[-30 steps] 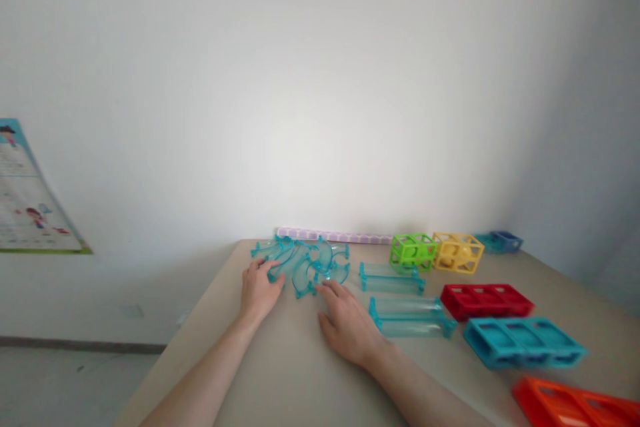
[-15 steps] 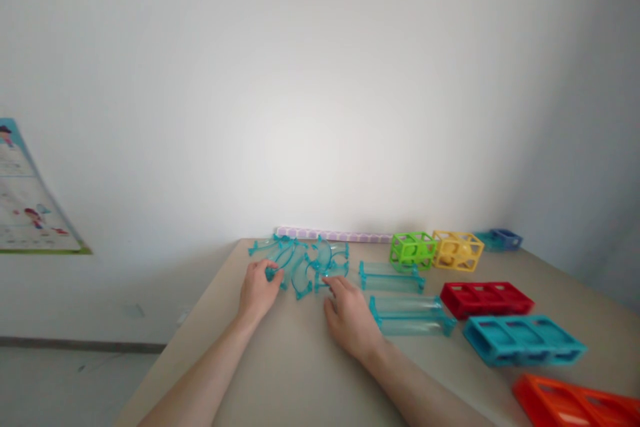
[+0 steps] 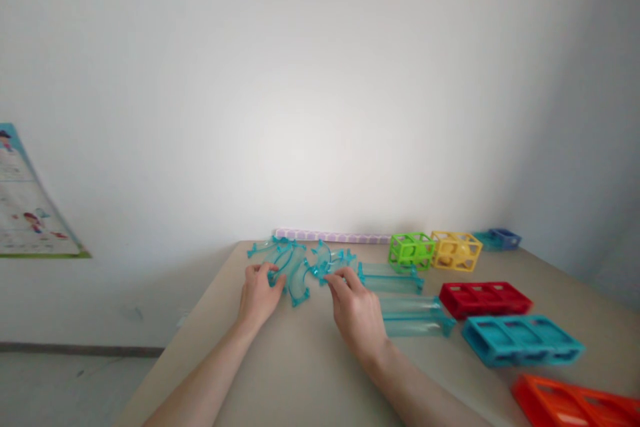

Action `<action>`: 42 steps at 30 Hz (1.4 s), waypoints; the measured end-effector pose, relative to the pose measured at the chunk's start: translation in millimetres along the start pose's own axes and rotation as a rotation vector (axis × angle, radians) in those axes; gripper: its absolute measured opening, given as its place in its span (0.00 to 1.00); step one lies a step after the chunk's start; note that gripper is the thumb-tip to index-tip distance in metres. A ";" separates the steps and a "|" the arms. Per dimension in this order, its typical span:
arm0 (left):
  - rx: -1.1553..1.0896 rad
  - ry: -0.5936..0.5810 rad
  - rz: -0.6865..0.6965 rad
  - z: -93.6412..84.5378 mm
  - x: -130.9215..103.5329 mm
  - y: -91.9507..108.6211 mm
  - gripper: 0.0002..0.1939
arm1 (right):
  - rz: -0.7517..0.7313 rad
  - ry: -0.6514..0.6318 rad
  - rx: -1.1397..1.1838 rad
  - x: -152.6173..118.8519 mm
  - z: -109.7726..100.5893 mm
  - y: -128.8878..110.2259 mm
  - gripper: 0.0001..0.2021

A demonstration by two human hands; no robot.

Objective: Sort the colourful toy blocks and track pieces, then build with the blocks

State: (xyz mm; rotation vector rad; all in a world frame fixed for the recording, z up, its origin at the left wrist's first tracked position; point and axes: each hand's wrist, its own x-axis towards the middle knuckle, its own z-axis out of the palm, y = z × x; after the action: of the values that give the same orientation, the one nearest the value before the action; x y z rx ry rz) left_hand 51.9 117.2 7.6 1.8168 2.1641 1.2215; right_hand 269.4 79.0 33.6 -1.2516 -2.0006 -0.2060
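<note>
The likeliest trouble is snagging: the clear teal curved track pieces lie so close, some overlapping, that dragging one by its end could hook a neighbour's foot and pull it along. The right hand [image 3: 357, 310] has thumb and fingertips drawn together, apparently pinching the near foot of the right-hand curved track piece [image 3: 336, 259]; with so small a hold at one end, the piece could swivel or slip free. That hand also sits over the left end of the nearer straight track piece [image 3: 417, 317], so a careless wrist might nudge it out of line beneath the farther straight track piece [image 3: 393, 279]. The left hand [image 3: 259, 297] is curled, thumb apart from the fingers, around the near end of the left-hand curved track piece [image 3: 285, 259]; whether it grips cannot be told, and its thumb could jostle the middle curved track piece [image 3: 297, 278] just beside it. Compared with half a second ago, the right hand's fingers are more bunched, the right-hand curved piece has turned, and the middle one's near foot lies lower on the worktop [image 3: 290, 373], leaving a wider gap between those two; the left hand has barely shifted.
</note>
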 end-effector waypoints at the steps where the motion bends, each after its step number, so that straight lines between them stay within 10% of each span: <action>1: -0.002 0.010 0.003 -0.3 0.4 0.2 0.12 | -0.025 0.016 0.026 -0.4 0.2 0.0 0.14; 7: -0.144 0.149 0.147 -17.2 -2.6 12.8 0.11 | -0.286 0.011 0.275 -3.1 0.4 -4.1 0.14; 11: -0.590 -0.157 0.302 -25.8 -21.3 28.5 0.16 | -0.321 -0.115 0.370 -2.8 -5.5 -9.7 0.15; 16: -0.772 -0.340 0.209 -20.3 -34.3 40.2 0.13 | -0.305 -0.276 0.442 -2.8 -15.0 -15.3 0.20; 23: -0.978 -0.069 -0.178 -14.9 -16.5 29.5 0.17 | -0.190 -0.223 0.370 -6.4 -10.2 -21.7 0.25; 29: -1.000 -0.076 -0.222 -11.9 -12.1 27.1 0.18 | -0.236 -0.499 0.292 -7.4 -4.9 -24.8 0.27; 42: -0.967 -0.227 -0.232 -11.4 -14.5 32.6 0.18 | -0.014 -0.442 0.180 -1.4 1.7 -23.8 0.10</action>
State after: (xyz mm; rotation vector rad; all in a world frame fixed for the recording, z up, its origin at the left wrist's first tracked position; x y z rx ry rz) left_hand 76.6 98.6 28.6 1.1650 1.2318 1.5131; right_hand 249.3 66.8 37.2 -1.2438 -2.3375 0.2631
